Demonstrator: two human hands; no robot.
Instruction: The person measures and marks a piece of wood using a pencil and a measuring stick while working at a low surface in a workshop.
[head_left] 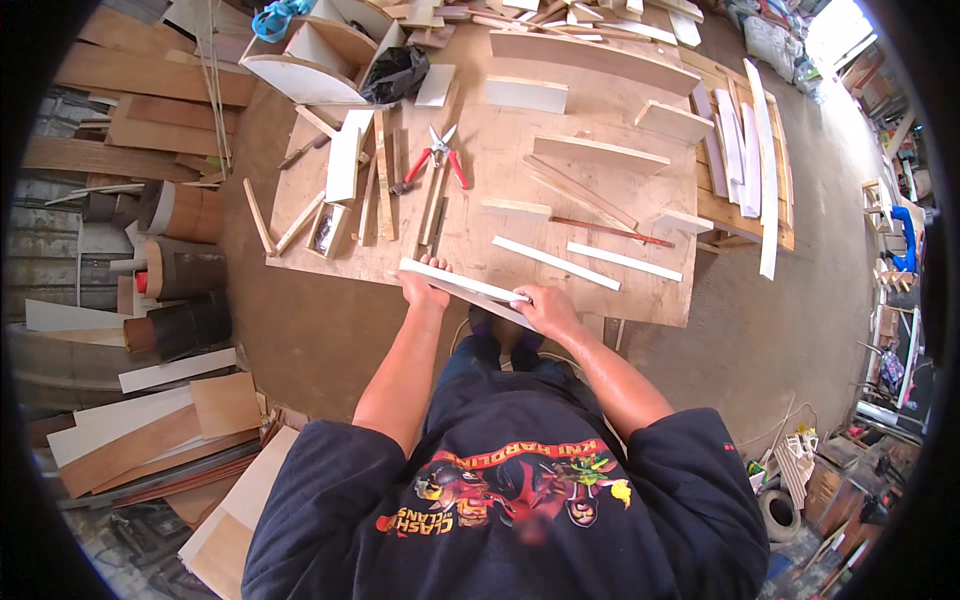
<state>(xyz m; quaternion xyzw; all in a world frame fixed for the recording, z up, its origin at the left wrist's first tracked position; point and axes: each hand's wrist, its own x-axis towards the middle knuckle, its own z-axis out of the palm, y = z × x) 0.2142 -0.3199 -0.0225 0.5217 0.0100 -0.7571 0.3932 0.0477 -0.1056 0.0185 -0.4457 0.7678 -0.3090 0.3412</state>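
Observation:
A narrow white strip (463,281) lies slantwise between my hands at the near edge of the worktable. Below it shows a pale board (492,305); I cannot tell whether the two are joined. My left hand (425,284) is closed around the left end, its fingers wrapped over the far side. My right hand (548,309) grips the right end, thumb lying along the strip. Just beyond, two loose white strips, a left one (556,263) and a right one (625,261), rest flat on the table. Red-handled snips (440,157) with open blades lie farther back.
The plywood worktable (460,240) carries several boards standing on edge, including a long one (595,62) at the back. A small box (326,230) and a hammer (404,186) sit left. A slatted bench (775,190) holding long strips adjoins at right. Stacked boards (150,440) line the left.

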